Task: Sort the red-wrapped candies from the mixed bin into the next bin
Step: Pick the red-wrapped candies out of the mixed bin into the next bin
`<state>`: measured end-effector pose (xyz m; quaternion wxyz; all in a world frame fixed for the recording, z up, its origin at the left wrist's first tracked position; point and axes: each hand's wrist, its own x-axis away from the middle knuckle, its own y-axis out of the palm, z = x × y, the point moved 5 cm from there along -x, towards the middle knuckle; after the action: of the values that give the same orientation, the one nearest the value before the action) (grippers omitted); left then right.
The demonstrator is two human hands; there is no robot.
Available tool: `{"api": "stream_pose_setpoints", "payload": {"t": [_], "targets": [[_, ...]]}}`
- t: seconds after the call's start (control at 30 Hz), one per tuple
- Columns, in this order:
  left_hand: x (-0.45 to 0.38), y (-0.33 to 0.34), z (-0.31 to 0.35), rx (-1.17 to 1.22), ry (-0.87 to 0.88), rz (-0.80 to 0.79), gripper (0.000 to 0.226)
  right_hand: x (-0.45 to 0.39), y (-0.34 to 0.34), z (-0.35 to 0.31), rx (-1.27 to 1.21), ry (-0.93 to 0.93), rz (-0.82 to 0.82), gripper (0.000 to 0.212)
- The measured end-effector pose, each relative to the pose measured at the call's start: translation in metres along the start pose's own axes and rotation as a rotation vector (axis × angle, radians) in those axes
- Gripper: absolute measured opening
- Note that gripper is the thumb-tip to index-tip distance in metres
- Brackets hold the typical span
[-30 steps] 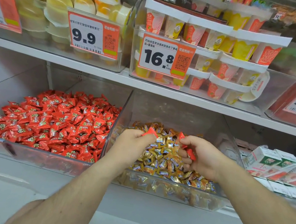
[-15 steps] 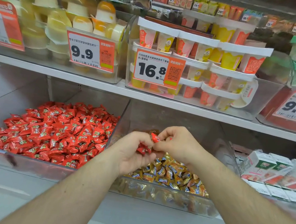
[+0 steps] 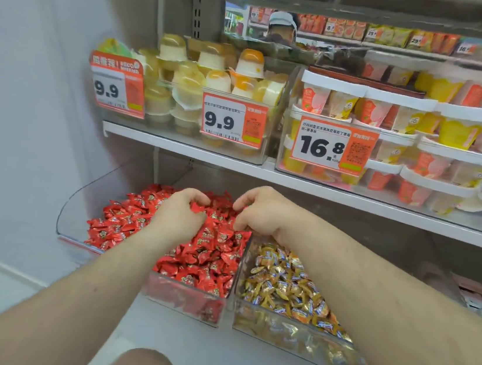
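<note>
The clear bin (image 3: 187,304) on the lower shelf is heaped with red-wrapped candies (image 3: 209,251). Right of it stands the mixed bin (image 3: 298,340), showing gold-and-blue wrapped candies (image 3: 284,283); I see no red ones on its surface. Both hands hover over the back of the red pile. My left hand (image 3: 178,215) has curled fingers and thumb around a red candy (image 3: 198,207). My right hand (image 3: 261,212) hangs just beside it with loosely curled fingers; nothing shows in it.
A white shelf (image 3: 294,186) runs right above the bins, carrying clear boxes of jelly cups (image 3: 215,87) and pudding cups (image 3: 395,117) with orange price tags. A white wall closes off the left side. Packaged goods (image 3: 481,302) sit at the far right.
Both hands moved left from above the gold candy bin to above the red candy bin. The view shifted left too. The right hand no longer pinches a red candy.
</note>
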<state>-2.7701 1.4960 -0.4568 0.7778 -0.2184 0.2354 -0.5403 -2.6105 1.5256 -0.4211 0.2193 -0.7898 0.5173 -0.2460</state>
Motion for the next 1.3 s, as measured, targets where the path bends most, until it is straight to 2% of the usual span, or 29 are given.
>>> {"api": "stream_pose_setpoints", "payload": {"t": [0.1, 0.17, 0.23, 0.27, 0.33, 0.43, 0.5, 0.57, 0.73, 0.87, 0.97, 1.07, 1.13, 1.2, 1.3], "targets": [[-0.008, 0.008, -0.018, -0.194, 0.057, -0.116, 0.058, -0.013, 0.012, -0.003, -0.121, 0.023, 0.001, 0.035], [-0.007, 0.013, -0.023, -0.324, 0.04, -0.15, 0.073, -0.011, 0.002, 0.002, -0.126, -0.025, 0.118, 0.027], [0.001, 0.017, -0.015, -0.261, 0.111, -0.063, 0.065, 0.001, -0.019, 0.017, -0.029, -0.109, 0.21, 0.017], [0.007, 0.021, -0.009, -0.171, 0.172, -0.003, 0.057, 0.008, -0.027, 0.028, 0.044, -0.141, 0.192, 0.019], [0.025, 0.036, 0.004, -0.041, 0.27, 0.067, 0.044, 0.018, -0.031, 0.062, 0.297, -0.139, 0.06, 0.022], [0.047, 0.069, 0.016, -0.009, 0.379, 0.063, 0.036, 0.018, -0.001, 0.111, 0.758, -0.173, -0.197, 0.028], [0.051, 0.083, 0.013, 0.011, 0.417, 0.103, 0.032, 0.016, 0.027, 0.121, 0.808, -0.302, -0.353, 0.039], [0.053, 0.088, 0.007, 0.034, 0.391, 0.134, 0.027, 0.014, 0.043, 0.122, 0.81, -0.323, -0.466, 0.044], [0.058, 0.089, 0.011, 0.043, 0.44, 0.173, 0.023, 0.019, 0.032, 0.135, 1.143, -0.386, -0.477, 0.028], [0.057, 0.089, 0.009, 0.083, 0.404, 0.157, 0.023, 0.027, -0.002, 0.16, 1.254, -0.232, -0.474, 0.035], [0.057, 0.09, 0.009, 0.092, 0.386, 0.159, 0.024, 0.031, -0.027, 0.168, 1.271, -0.072, -0.488, 0.04], [0.058, 0.09, 0.011, 0.105, 0.382, 0.156, 0.025, 0.03, -0.037, 0.154, 1.063, 0.015, -0.458, 0.038], [0.059, 0.09, 0.011, 0.123, 0.368, 0.145, 0.028, 0.018, -0.035, 0.139, 0.928, -0.036, -0.316, 0.045], [0.059, 0.088, 0.011, 0.144, 0.35, 0.131, 0.033, 0.004, -0.022, 0.128, 0.912, -0.121, -0.223, 0.061], [0.059, 0.087, 0.011, 0.159, 0.353, 0.123, 0.036, -0.007, 0.012, 0.126, 0.911, -0.159, -0.32, 0.085]]}}
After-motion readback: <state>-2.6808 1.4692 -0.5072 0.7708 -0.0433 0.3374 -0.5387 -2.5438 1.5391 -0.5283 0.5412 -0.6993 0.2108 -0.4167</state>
